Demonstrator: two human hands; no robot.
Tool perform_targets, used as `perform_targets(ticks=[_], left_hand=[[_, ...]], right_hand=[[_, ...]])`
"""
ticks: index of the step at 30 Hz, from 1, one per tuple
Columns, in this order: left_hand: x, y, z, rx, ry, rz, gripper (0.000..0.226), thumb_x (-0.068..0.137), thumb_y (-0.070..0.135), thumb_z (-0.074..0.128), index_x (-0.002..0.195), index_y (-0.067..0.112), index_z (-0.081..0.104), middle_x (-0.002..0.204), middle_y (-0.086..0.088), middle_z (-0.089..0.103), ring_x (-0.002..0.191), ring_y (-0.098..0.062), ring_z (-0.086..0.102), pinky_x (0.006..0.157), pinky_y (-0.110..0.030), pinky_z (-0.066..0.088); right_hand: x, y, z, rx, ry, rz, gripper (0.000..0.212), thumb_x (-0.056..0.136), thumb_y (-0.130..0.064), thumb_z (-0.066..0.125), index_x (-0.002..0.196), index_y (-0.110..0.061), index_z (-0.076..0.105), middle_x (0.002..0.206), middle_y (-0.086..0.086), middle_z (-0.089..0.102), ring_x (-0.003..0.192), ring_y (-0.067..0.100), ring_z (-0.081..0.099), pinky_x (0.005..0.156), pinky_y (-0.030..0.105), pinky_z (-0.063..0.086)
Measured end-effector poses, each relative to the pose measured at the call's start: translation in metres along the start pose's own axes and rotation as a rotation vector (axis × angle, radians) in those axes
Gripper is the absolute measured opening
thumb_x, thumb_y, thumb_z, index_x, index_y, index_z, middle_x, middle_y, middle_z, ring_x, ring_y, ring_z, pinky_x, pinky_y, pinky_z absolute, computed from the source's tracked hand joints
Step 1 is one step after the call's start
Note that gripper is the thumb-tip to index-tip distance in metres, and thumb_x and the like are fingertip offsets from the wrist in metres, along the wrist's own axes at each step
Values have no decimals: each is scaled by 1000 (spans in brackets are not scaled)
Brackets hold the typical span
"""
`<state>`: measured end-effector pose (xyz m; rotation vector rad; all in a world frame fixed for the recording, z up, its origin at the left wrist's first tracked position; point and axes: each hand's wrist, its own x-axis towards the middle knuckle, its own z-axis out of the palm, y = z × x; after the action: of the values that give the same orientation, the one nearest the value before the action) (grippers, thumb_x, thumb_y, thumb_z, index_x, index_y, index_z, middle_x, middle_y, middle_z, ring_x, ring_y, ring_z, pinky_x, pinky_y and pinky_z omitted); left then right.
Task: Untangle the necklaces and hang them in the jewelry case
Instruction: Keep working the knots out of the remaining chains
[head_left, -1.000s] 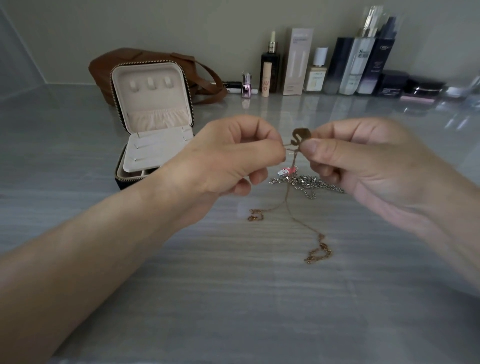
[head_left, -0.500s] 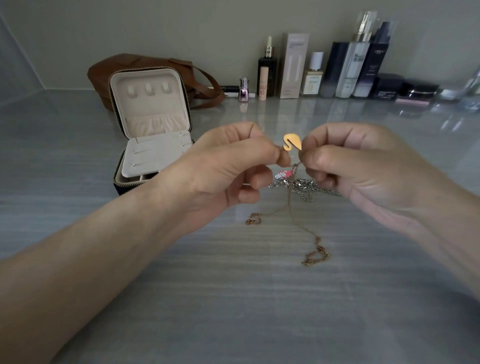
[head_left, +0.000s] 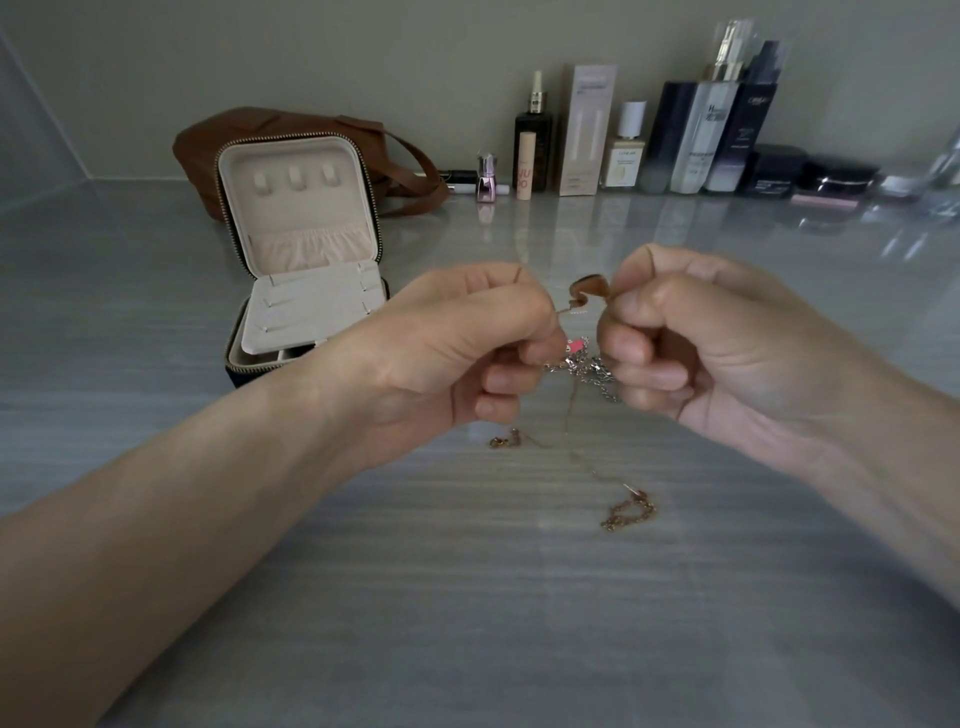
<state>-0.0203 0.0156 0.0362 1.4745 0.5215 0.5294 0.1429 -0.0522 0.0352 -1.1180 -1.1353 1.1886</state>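
My left hand (head_left: 457, 343) and my right hand (head_left: 696, 338) are raised over the table, each pinching the thin gold necklace beside its swan-shaped pendant (head_left: 587, 290), which hangs between them. The gold chain (head_left: 626, 512) trails down onto the grey table, one end to the left, the other piled at the right. A silver chain (head_left: 587, 366) with a small pink piece (head_left: 574, 345) lies bunched under my hands, crossing the gold one. The jewelry case (head_left: 301, 260) stands open at the back left, cream lining, three hooks in its lid.
A brown leather bag (head_left: 291, 130) lies behind the case. A row of cosmetic bottles and boxes (head_left: 675, 135) lines the back wall to the right. The grey table (head_left: 467, 623) stretches toward me.
Both hands have stayed close together on the gold chain. The pendant has turned between the fingers, and the right fingers have curled tighter.
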Motion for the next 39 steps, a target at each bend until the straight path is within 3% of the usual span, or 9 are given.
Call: perform_targets(ticks=[7,10,13,19,23,27,30,32,39], left_hand=[[0,3,-16,-12,-136,-77,9,74,10,59,66,15,61,50,6,40,42,-6,27,41,-18,22],[0,6,-21,24,-156,-82,9,71,17,64,72,15,73,50,7,40,45,-6,28,43,-18,22],[0,7,-23,4,-159,-45,15,75,18,64,61,17,68,54,6,44,50,-7,35,46,-19,27],[2,12,-27,-145,-81,17,29,77,25,50,49,22,54,76,5,64,80,-10,62,62,-21,46],[1,21,-23,-169,-43,40,28,79,21,52,51,20,54,57,3,54,70,-12,63,65,-25,44],[3,26,-17,-174,45,37,22,74,23,50,53,18,53,50,3,46,58,-12,59,66,-27,41],[5,26,-17,-207,106,24,25,85,19,46,60,16,49,48,3,41,53,-12,54,66,-27,40],[5,28,-16,-244,132,25,22,85,20,47,64,16,47,48,5,38,51,-12,50,63,-26,41],[-1,30,-20,-212,161,61,21,78,24,54,58,19,55,51,6,31,47,-9,35,57,-25,33]], right_hand=[[2,-1,-3,-178,19,-148,22,68,-4,73,64,-20,59,48,-7,47,39,2,33,39,15,25],[1,-4,-4,-411,77,-231,26,52,-29,81,67,-19,63,56,5,48,45,4,38,43,11,32],[1,-3,-5,-480,111,-255,35,48,-43,83,63,-15,68,52,-3,47,47,5,35,45,15,30],[-3,-10,-14,-392,75,-228,30,68,-33,78,50,-19,59,51,-7,50,53,7,42,56,20,33],[-2,-23,-17,-326,47,-163,29,71,-24,66,44,-21,57,63,-5,62,64,9,54,66,27,38],[0,-35,-12,13,-4,-127,28,71,-14,54,44,-16,60,61,2,65,72,17,67,80,29,54],[-1,-40,-8,138,5,-101,42,80,-12,58,41,-20,42,42,-1,39,45,14,48,76,33,58],[-1,-42,-8,86,13,-100,33,75,-21,57,47,-21,39,41,-6,28,38,10,32,63,31,57],[-1,-45,-9,-40,82,-138,23,70,-28,65,50,-21,56,37,-10,26,33,5,23,54,24,50]])
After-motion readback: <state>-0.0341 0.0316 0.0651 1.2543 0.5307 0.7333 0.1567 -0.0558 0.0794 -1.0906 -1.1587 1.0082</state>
